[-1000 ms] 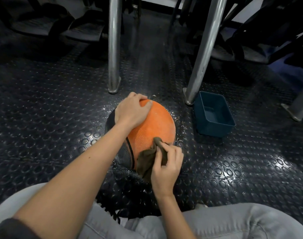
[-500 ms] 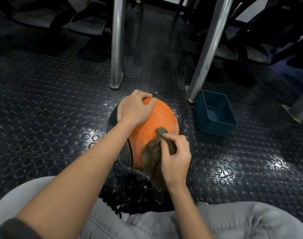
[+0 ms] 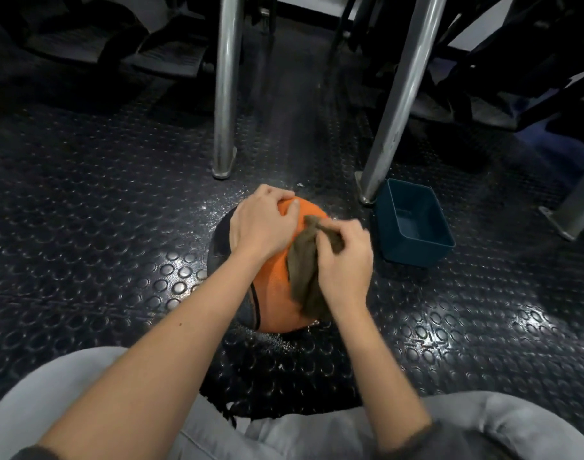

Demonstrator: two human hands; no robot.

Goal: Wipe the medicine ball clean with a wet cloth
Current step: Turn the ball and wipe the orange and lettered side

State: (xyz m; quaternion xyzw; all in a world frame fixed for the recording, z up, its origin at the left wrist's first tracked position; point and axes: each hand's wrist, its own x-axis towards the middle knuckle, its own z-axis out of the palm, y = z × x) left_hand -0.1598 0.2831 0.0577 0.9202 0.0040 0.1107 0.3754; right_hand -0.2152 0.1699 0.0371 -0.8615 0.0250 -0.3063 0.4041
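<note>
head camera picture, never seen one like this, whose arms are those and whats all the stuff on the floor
No machine here: the camera sits on a person's head, looking down at their own arms. The floor is dark and studded. The left hand holds the top of the orange medicine ball, which rests on that floor. The right hand pinches a brown cloth against the ball. A blue tub stands to the right, beside a metal leg; another stands behind the ball.
</note>
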